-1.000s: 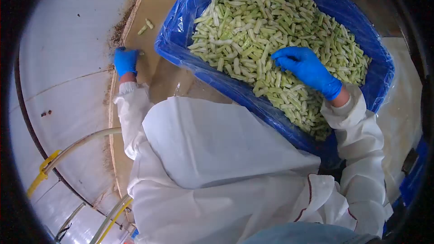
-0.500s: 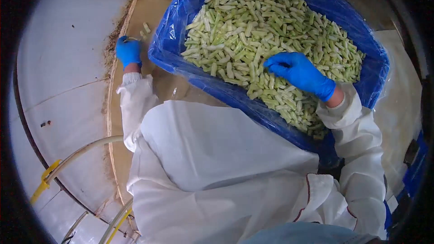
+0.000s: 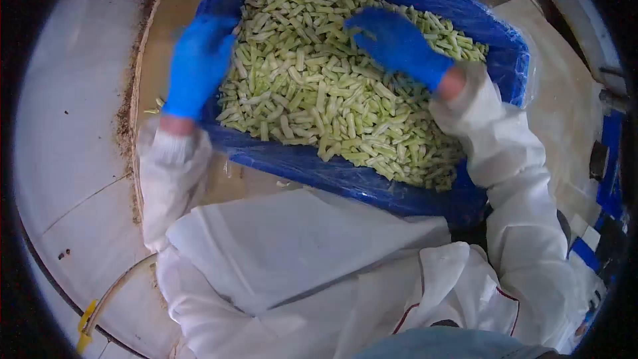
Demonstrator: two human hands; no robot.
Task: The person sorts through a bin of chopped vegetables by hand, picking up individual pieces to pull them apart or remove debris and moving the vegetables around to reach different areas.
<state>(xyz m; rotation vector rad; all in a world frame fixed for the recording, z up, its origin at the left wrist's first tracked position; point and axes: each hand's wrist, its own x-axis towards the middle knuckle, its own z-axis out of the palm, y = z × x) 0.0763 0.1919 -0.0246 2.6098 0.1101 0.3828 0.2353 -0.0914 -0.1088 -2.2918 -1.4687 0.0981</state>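
Note:
A heap of pale green cut vegetable pieces [image 3: 319, 103], perhaps beans, fills a blue crate [image 3: 345, 183] lined with clear film. My right hand [image 3: 399, 46], in a blue glove, hovers over the far part of the heap. Its thumb and fingers are apart, with nothing visible between them. Over the crate's left edge is my left hand [image 3: 198, 63], also blue-gloved and smeared by motion. Its fingers reach toward the pieces, and I cannot see whether they hold anything.
The crate stands on a tan surface [image 3: 154, 73] with a crumb-strewn left edge. A few loose pieces [image 3: 157, 105] lie there beside my left wrist. White panels [image 3: 80, 133] and a hose with a yellow tie [image 3: 87, 322] are at the left. A white apron [image 3: 292, 239] spans the near side.
My left hand has moved from the tan surface to the crate's left edge. My right hand has shifted toward the far side of the heap. The whole view has shifted.

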